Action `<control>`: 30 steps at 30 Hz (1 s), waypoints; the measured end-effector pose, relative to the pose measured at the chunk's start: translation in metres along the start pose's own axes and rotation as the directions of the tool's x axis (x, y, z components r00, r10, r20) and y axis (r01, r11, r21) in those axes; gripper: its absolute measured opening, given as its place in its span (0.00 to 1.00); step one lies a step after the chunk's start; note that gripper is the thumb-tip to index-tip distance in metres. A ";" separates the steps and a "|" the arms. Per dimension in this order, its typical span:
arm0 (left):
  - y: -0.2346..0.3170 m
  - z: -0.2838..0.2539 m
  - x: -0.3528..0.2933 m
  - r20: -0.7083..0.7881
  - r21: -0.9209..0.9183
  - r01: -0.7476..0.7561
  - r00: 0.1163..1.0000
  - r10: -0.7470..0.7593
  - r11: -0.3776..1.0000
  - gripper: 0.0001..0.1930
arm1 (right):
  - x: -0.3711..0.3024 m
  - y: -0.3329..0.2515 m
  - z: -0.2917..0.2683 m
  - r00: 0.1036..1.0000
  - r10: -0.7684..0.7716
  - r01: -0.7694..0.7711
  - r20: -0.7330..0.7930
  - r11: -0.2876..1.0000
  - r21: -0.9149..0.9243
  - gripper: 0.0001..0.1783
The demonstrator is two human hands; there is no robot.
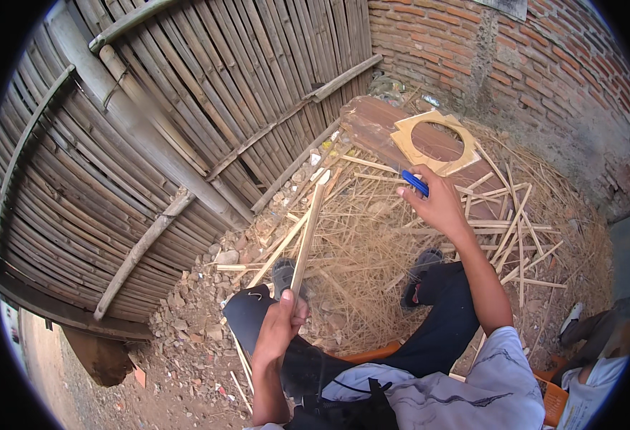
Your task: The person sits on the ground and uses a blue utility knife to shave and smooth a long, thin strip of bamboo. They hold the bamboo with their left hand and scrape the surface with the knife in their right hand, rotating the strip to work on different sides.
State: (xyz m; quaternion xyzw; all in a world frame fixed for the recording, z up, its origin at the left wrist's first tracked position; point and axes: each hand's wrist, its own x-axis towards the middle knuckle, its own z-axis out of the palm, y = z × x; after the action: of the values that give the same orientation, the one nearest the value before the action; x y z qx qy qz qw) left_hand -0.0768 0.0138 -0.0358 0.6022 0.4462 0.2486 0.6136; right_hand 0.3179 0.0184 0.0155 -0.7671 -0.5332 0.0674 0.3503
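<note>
My left hand grips the lower end of a long thin bamboo strip that points up and away from me. My right hand is raised further out and closed around a blue-handled tool, probably a knife; its blade is not visible. The two hands are apart, and the tool does not touch the strip. I sit with my dark trouser legs stretched out and my sandalled feet resting on bamboo shavings.
A bamboo fence stands on the left and a brick wall behind. Cut bamboo sticks and shavings litter the ground. A wooden board with a round hole lies ahead. Another person sits at the right edge.
</note>
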 end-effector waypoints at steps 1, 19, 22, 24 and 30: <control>0.007 -0.002 0.002 0.045 -0.054 0.060 0.997 -0.058 0.997 0.37 | -0.001 0.009 0.007 0.998 -0.058 0.059 -0.017 0.994 0.095 0.26; 0.001 0.039 0.034 0.106 -0.159 -0.028 0.993 0.046 0.987 0.23 | -0.027 0.010 0.002 0.866 -0.134 0.254 0.481 0.948 -0.192 0.17; -0.001 0.040 0.037 0.089 -0.118 -0.041 0.995 0.052 0.992 0.23 | -0.029 0.015 0.002 0.921 -0.134 0.234 0.365 0.940 -0.247 0.16; 0.002 0.041 0.037 0.090 -0.071 -0.028 0.995 0.034 0.997 0.23 | -0.030 0.014 0.001 0.946 -0.118 0.210 0.301 0.932 -0.295 0.15; 0.003 0.043 0.035 0.014 -0.013 -0.086 0.996 0.086 0.996 0.23 | -0.029 -0.002 0.001 0.946 -0.078 0.177 0.316 0.937 -0.301 0.15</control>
State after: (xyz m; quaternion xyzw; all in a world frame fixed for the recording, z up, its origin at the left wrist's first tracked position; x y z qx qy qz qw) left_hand -0.0231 0.0216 -0.0471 0.6187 0.4139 0.2731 0.6094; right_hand 0.3036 -0.0058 0.0083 -0.7586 -0.6329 0.0706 0.1379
